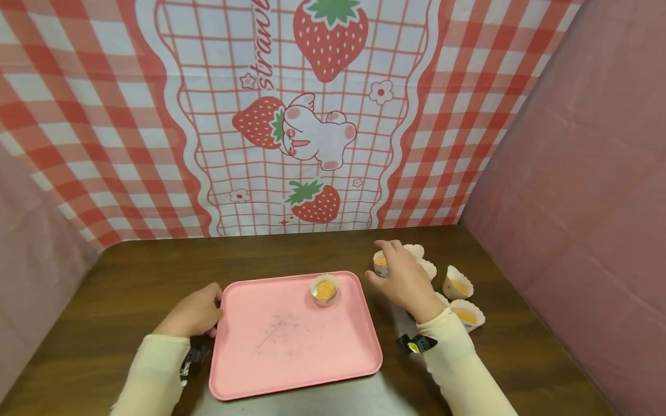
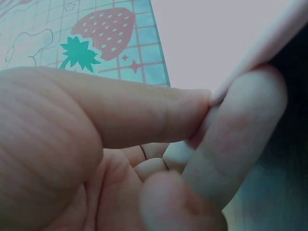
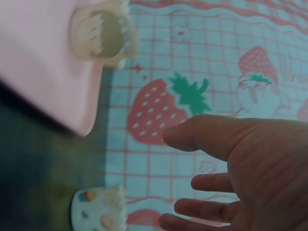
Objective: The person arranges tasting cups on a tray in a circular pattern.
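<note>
Pinching pink tray (image 1: 333, 341) with left hand (image 1: 195, 312), right hand (image 1: 406, 283) spread, empty, near paper cup (image 3: 98, 209)

Screened-off tabletop booth, as I see it remotely via head cam: strawberry-print cloth (image 1: 286, 115) w/ red-white check borders hangs at back, a pink L drape (image 1: 36, 260) and a pink R drape (image 1: 583, 202) close the sides, dk. wood-grain tbl. (image 1: 130, 277) between. My wrist cams show the same print as bkgd.; type of bldg. (home, lab, etc.) I can't tell.
</note>
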### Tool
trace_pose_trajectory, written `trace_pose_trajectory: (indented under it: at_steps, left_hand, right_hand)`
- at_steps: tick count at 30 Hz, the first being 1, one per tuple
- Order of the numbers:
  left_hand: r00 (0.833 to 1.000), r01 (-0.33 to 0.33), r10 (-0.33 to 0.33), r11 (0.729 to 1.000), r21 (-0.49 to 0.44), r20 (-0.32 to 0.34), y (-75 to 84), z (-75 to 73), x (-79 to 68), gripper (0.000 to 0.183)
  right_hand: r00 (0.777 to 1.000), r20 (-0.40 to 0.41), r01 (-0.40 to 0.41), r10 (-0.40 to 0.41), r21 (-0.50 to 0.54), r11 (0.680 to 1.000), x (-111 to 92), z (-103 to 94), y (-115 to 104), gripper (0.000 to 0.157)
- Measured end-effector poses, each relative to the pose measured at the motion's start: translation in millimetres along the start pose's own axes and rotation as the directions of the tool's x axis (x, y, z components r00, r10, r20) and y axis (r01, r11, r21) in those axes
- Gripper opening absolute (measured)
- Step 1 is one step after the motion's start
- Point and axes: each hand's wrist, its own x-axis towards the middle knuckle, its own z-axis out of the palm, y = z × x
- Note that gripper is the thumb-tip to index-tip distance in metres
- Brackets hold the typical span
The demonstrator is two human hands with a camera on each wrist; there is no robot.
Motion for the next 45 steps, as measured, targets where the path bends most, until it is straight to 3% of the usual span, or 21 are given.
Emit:
trace_pose_trajectory:
  at_steps: [4, 11, 18, 22, 27, 35, 41, 45]
  left_hand:
    - [1.000, 0.002, -0.002, 1.000, 0.005, 0.000, -1.2, -1.8, -0.2, 0.021]
    - [1.000, -0.017, 0.017, 1.000, -0.007, -0.016, -0.6, -1.0, -0.1, 0.017]
    - [1.000, -0.016, 0.016, 1.000, -0.019, -0.025, 1.7, 0.7, -2.5, 0.016]
    - [1.000, -0.004, 0.004, 1.000, -0.014, -0.028, 3.5, 1.2, -2.8, 0.018]
    - [0.999, 0.006, -0.006, 1.000, -0.010, -0.032, 2.8, 2.6, -1.3, 0.018]
    - [0.999, 0.006, -0.006, 1.000, -0.010, -0.032, -0.1, 2.8, 0.2, 0.019]
    - [1.000, 0.013, -0.013, 1.000, -0.028, -0.013, -0.6, 2.0, 0.4, 0.022]
    - [1.000, 0.007, -0.008, 0.999, -0.033, -0.013, -0.9, 1.8, 0.1, 0.021]
  right_hand:
    - [0.997, 0.047, -0.060, 0.062, -0.027, 0.998, 4, 6.5, 8, 0.070]
    - [0.991, 0.116, -0.067, 0.074, -0.059, 0.996, 22, 8.7, 19, 0.068]
    - [0.965, 0.234, -0.093, 0.119, -0.119, 0.989, 39, 12.5, 21, 0.065]
    - [0.951, 0.271, -0.099, 0.152, -0.198, 0.975, 43, 18.4, 21, 0.060]
    - [0.950, 0.272, -0.066, 0.153, -0.304, 0.950, 44, 21.4, 24, 0.045]
    - [0.948, 0.291, -0.035, 0.130, -0.310, 0.950, 48, 21.7, 26, 0.049]
    - [0.949, 0.278, -0.093, 0.151, -0.209, 0.973, 50, 24.1, 27, 0.040]
    - [0.944, 0.287, -0.107, 0.163, -0.199, 0.974, 51, 27.2, 29, 0.038]
